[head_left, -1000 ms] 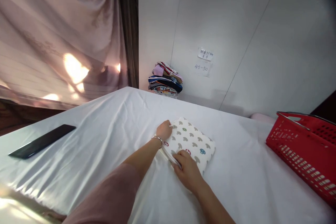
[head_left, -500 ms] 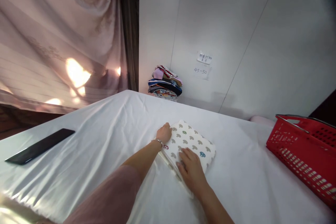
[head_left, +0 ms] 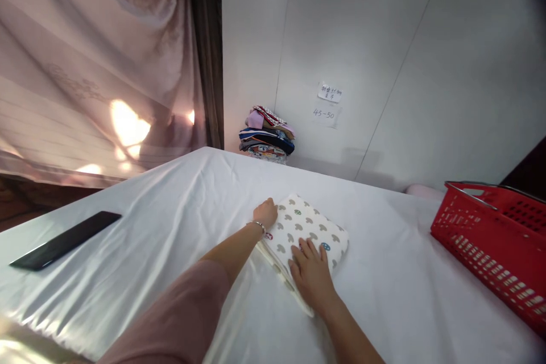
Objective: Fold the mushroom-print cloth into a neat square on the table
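- The right hand [head_left: 314, 276] lay palm down with its fingers spread on the patterned cloth [head_left: 309, 215], pressing on it rather than gripping.
- The left hand [head_left: 265, 213] had its fingers curled at the cloth's left edge, near the far corner; whether they pinched the fabric could not be told, since the fingertips were partly hidden. A bracelet [head_left: 258, 226] circled that wrist.
- The cloth, white with mushroom prints, lay folded on the white cover [head_left: 384, 273], in front of the person, with its layers showing along the near-left edge.
- For good smoothing, the left hand seemed best kept as a light anchor while the right palm swept outward with even pressure. Pushing toward the anchor would probably have bunched the top layer.
- The near-left edge seemed to deserve most care, as its layers looked not quite flush; lining them up called for fingertips, not a hard press.
- Well apart from the cloth, a red basket [head_left: 482, 256] stood to the right and a flat black object [head_left: 66, 240] lay to the left. Beyond, a stack of folded fabrics [head_left: 268, 135] stood by the wall [head_left: 384, 23].
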A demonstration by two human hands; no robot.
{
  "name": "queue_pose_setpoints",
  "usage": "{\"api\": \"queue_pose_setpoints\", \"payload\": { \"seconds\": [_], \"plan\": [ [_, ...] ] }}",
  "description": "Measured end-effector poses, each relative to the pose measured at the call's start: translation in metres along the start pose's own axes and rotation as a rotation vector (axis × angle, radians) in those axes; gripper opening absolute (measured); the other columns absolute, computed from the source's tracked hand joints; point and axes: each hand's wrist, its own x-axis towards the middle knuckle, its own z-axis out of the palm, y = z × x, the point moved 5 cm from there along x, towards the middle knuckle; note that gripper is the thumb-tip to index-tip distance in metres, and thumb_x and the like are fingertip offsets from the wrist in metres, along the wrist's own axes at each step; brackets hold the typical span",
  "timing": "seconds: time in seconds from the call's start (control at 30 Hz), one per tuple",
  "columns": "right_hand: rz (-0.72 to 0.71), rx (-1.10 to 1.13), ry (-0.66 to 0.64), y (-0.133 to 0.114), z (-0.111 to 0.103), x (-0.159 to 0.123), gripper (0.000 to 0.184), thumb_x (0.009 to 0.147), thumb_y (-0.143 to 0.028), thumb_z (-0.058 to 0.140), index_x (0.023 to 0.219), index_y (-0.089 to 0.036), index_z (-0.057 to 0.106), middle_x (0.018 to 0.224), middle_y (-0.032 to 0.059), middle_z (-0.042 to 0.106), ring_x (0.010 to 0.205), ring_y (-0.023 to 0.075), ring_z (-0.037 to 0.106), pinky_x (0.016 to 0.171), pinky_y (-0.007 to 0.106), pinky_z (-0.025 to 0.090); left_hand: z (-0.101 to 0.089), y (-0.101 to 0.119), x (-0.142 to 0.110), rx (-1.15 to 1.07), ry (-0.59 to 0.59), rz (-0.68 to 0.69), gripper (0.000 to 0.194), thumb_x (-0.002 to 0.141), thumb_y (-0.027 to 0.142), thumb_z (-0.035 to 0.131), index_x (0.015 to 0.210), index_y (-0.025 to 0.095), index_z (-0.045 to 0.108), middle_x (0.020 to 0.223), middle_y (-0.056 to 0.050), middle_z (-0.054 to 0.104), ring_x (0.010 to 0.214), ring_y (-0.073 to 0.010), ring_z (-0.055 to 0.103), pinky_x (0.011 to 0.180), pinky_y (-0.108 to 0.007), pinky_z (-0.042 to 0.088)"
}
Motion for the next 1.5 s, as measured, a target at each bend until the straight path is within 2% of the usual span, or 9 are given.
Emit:
{"api": "queue_pose_setpoints", "payload": {
  "seconds": [0.17,0.3,0.5,0.7,0.83,0.97,1.23,1.37,1.5],
  "plan": [
    [0.004,-0.014,0.011,-0.002,0.003,0.000,0.036,0.091,-0.032,0.033,0.121,-0.025,0.052,0.138,0.0086,0.042,0.131,0.0268,0.028,0.105,0.054,0.014,-0.006,0.017,0.009,0.019,-0.022,0.050,0.038,0.085,0.049,0.039,0.097,0.018,0.056,0.110,-0.014,0.062,0.103,-0.0274,0.057,0.080,-0.036,0.043],
    [0.010,0.055,0.012,0.002,-0.004,0.000,0.035,0.090,-0.032,0.035,0.118,-0.026,0.054,0.137,0.0061,0.044,0.131,0.0250,0.030,0.106,0.052,0.015,0.001,0.022,0.014,0.010,-0.001,0.073,0.028,0.088,0.037,0.038,0.099,0.018,0.054,0.106,-0.013,0.063,0.099,-0.0247,0.059,0.079,-0.034,0.043],
    [0.070,0.011,0.022,0.014,-0.005,0.003,0.038,0.089,-0.033,0.038,0.124,-0.025,0.051,0.141,0.0068,0.038,0.134,0.0261,0.023,0.106,0.053,0.011,0.012,0.014,0.023,-0.014,0.023,0.054,0.028,0.089,0.037,0.036,0.100,0.018,0.053,0.102,-0.013,0.064,0.098,-0.0251,0.060,0.079,-0.034,0.043],
    [0.051,-0.052,0.010,0.014,0.002,0.004,0.040,0.090,-0.033,0.036,0.128,-0.027,0.048,0.142,0.0067,0.037,0.135,0.0250,0.022,0.106,0.051,0.013,0.010,0.013,0.024,-0.024,0.017,0.037,0.028,0.088,0.038,0.036,0.098,0.019,0.054,0.103,-0.012,0.065,0.098,-0.0246,0.060,0.078,-0.033,0.043],
    [0.060,-0.001,0.013,0.020,-0.006,0.005,0.038,0.089,-0.034,0.038,0.124,-0.027,0.051,0.140,0.0058,0.039,0.133,0.0251,0.025,0.106,0.051,0.015,0.008,0.014,0.022,-0.028,0.019,0.048,0.028,0.089,0.038,0.036,0.098,0.019,0.054,0.103,-0.011,0.065,0.099,-0.0235,0.059,0.079,-0.032,0.043],
    [0.142,0.004,0.106,0.035,-0.017,0.007,0.041,0.089,-0.035,0.037,0.128,-0.025,0.048,0.144,0.0074,0.034,0.135,0.0255,0.020,0.107,0.051,0.013,0.011,0.015,0.024,-0.029,0.021,0.053,0.027,0.088,0.037,0.036,0.099,0.018,0.053,0.103,-0.013,0.064,0.099,-0.0246,0.059,0.079,-0.034,0.042],
    [0.146,-0.060,0.015,0.042,0.002,0.011,0.045,0.090,-0.038,0.034,0.132,-0.024,0.045,0.145,0.0077,0.031,0.135,0.0271,0.021,0.106,0.052,0.014,0.016,0.010,0.031,-0.109,0.051,0.036,0.028,0.087,0.040,0.040,0.096,0.019,0.055,0.104,-0.013,0.064,0.100,-0.0259,0.059,0.081,-0.036,0.042],
    [0.145,-0.067,0.023,0.042,0.002,0.011,0.045,0.090,-0.038,0.034,0.131,-0.024,0.045,0.144,0.0078,0.032,0.135,0.0272,0.021,0.106,0.052,0.014,0.012,0.001,0.035,-0.226,0.017,-0.032,0.025,0.082,0.042,0.048,0.086,0.019,0.058,0.092,-0.008,0.067,0.088,-0.0231,0.062,0.072,-0.031,0.044],
    [0.148,-0.073,0.041,0.041,0.001,0.010,0.044,0.090,-0.038,0.034,0.130,-0.024,0.047,0.143,0.0081,0.034,0.134,0.0271,0.023,0.106,0.051,0.014,-0.001,-0.013,0.034,-0.346,0.010,-0.069,0.016,0.080,0.033,0.053,0.080,0.018,0.060,0.082,-0.005,0.068,0.076,-0.0175,0.063,0.062,-0.024,0.043]
  ]
}}
